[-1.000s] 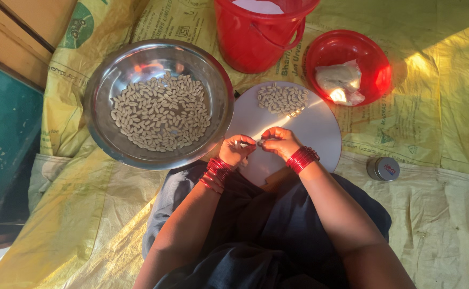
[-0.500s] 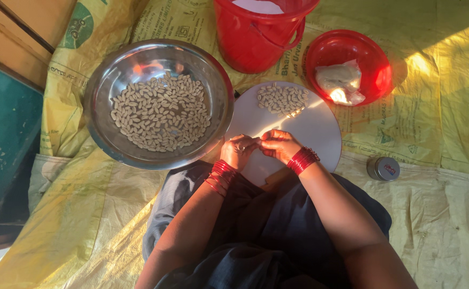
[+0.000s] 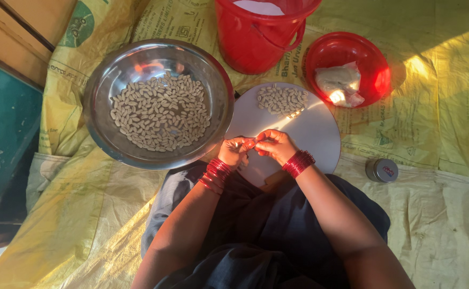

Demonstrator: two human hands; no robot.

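My left hand [image 3: 234,152] and my right hand [image 3: 275,145] meet fingertip to fingertip over the near part of a round white board [image 3: 312,131]. Together they pinch a small piece that the fingers mostly hide. Both wrists wear stacks of red bangles. A little heap of pale, pellet-shaped pieces [image 3: 281,99] lies on the far side of the board. To the left of my hands stands a wide steel bowl [image 3: 108,144], and many of the same pale pieces [image 3: 159,112] cover its bottom.
A red bucket [image 3: 256,40] stands behind the board. To its right a red bowl [image 3: 373,75] holds a crumpled clear bag [image 3: 340,83]. A small round tin [image 3: 381,170] lies at the right. Yellow sacking [image 3: 448,107] covers the floor; a green panel [image 3: 1,139] borders the left.
My fingertips have drawn a little closer together over the board. Nothing else has moved.
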